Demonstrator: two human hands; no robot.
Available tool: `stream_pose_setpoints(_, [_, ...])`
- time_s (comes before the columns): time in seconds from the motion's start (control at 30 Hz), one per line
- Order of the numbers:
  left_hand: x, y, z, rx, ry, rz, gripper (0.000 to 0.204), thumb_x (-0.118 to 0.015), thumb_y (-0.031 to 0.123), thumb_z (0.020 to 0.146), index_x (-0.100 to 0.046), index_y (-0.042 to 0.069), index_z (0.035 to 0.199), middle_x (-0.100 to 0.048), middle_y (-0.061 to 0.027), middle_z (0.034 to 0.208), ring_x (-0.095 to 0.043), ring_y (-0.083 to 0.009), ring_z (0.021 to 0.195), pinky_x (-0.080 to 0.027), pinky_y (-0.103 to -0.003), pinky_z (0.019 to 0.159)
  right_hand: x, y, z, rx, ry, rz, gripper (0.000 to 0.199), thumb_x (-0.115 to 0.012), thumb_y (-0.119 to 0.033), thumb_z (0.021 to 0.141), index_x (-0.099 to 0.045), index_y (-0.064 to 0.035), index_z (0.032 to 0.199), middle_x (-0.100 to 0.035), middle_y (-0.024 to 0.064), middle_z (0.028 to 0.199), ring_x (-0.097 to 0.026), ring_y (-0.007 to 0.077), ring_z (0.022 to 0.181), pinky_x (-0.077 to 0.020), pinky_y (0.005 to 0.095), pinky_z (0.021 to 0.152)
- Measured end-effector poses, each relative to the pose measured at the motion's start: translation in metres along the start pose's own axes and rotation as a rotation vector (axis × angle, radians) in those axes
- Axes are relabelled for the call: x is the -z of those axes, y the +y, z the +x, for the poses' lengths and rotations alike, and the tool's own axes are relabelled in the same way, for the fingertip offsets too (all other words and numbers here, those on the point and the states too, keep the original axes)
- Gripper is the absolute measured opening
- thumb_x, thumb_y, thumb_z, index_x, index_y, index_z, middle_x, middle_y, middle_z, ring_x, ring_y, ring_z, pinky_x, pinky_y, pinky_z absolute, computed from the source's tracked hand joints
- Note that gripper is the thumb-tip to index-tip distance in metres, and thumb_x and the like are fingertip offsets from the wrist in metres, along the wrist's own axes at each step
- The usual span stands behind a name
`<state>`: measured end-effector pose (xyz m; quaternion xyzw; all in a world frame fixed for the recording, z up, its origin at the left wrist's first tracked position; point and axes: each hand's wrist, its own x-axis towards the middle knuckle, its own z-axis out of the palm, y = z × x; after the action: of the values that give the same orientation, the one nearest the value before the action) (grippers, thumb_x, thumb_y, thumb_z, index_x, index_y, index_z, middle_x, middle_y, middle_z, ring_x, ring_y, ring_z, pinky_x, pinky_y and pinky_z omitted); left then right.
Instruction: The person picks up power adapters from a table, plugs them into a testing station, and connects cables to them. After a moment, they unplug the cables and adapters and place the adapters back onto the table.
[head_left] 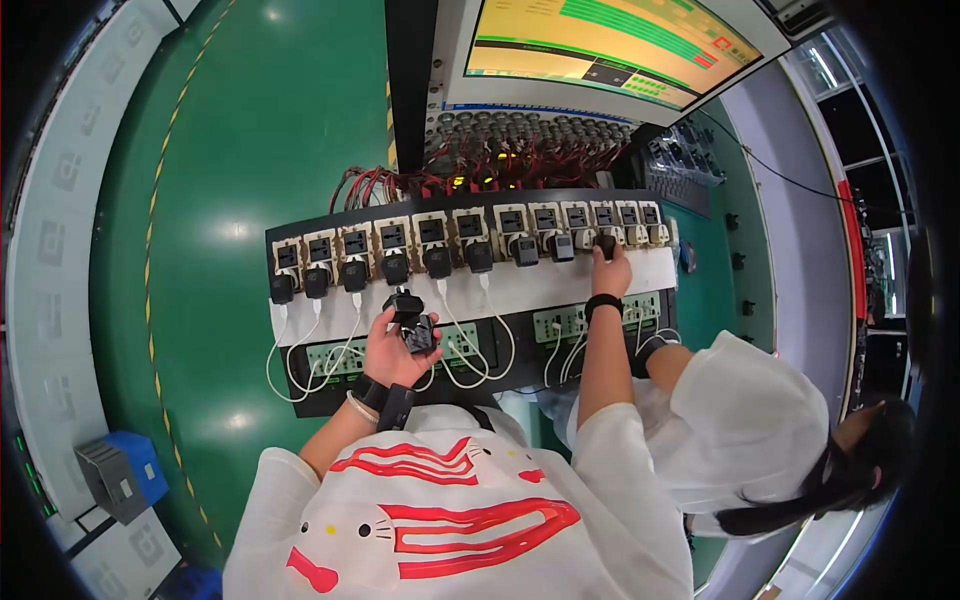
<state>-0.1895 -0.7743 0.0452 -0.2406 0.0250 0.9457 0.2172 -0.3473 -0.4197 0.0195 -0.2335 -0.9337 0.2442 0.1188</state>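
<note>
My left hand (pixel 392 352) is closed around a couple of black plug adapters (pixel 418 336), palm up, in front of the test bench. My right hand (pixel 612 272) reaches out to the row of sockets on the right and grips a black plug adapter (pixel 606 243) at one socket; whether it is fully seated I cannot tell. More black adapters (pixel 437 262) sit plugged into the sockets (pixel 431 230) on the left, several with white cables (pixel 357 300) attached. Two adapters (pixel 525 250) without cables sit in sockets left of my right hand.
Green circuit boards (pixel 550 325) with white cables lie along the bench's near side. Behind the sockets are red wires (pixel 375 183) and a monitor (pixel 610 50). Another person (pixel 740 420) sits close on my right. A grey-blue bin (pixel 122 475) stands far left on the green floor (pixel 240 150).
</note>
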Motion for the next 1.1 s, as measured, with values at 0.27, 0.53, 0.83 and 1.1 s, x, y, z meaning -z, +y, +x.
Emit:
stream_pose_setpoints(0.27, [-0.006, 0.001, -0.003, -0.036, 0.091, 0.061, 0.044, -0.051, 0.043, 0.087, -0.051, 0.010, 0.117, -0.056, -0.0138, 0.110, -0.056, -0.0288, 0.092, -0.053, -0.046, 0.072, 0.000, -0.010, -0.018, 0.011, 0.207, 0.160, 0.048, -0.067, -0.028, 0.081, -0.056, 0.0012, 0.117, -0.058, 0.0162, 0.098, -0.057, 0.0356, 0.090, -0.0464, 0.0410, 0.077])
stream_pose_setpoints(0.53, [-0.006, -0.002, 0.003, -0.016, 0.065, 0.061, 0.042, -0.050, 0.042, 0.088, -0.050, 0.009, 0.114, -0.056, -0.0144, 0.110, -0.056, -0.0291, 0.091, -0.052, -0.047, 0.074, 0.001, -0.021, -0.023, 0.134, 0.027, -0.056, 0.051, -0.067, -0.026, 0.080, -0.052, -0.0027, 0.122, -0.055, 0.0155, 0.101, -0.058, 0.0348, 0.088, -0.0478, 0.0413, 0.075])
stream_pose_setpoints(0.83, [-0.021, -0.012, 0.010, -0.009, 0.031, 0.104, 0.043, -0.047, 0.040, 0.089, -0.048, 0.006, 0.116, -0.054, -0.0168, 0.114, -0.055, -0.0344, 0.100, -0.047, -0.052, 0.086, 0.004, -0.009, -0.004, 0.130, -0.108, -0.103, 0.058, -0.068, -0.027, 0.077, -0.048, 0.0007, 0.124, -0.055, 0.0211, 0.107, -0.056, 0.0380, 0.094, -0.0468, 0.0430, 0.081])
stream_pose_setpoints(1.1, [-0.020, -0.012, 0.010, -0.059, -0.045, 0.134, 0.045, -0.046, 0.036, 0.091, -0.047, 0.002, 0.119, -0.053, -0.0167, 0.119, -0.052, -0.0334, 0.107, -0.044, -0.047, 0.091, 0.058, -0.124, -0.146, 0.843, -0.645, 0.342, 0.052, -0.064, -0.007, 0.074, -0.048, -0.0040, 0.124, -0.053, 0.0150, 0.111, -0.054, 0.0305, 0.100, -0.0448, 0.0366, 0.087])
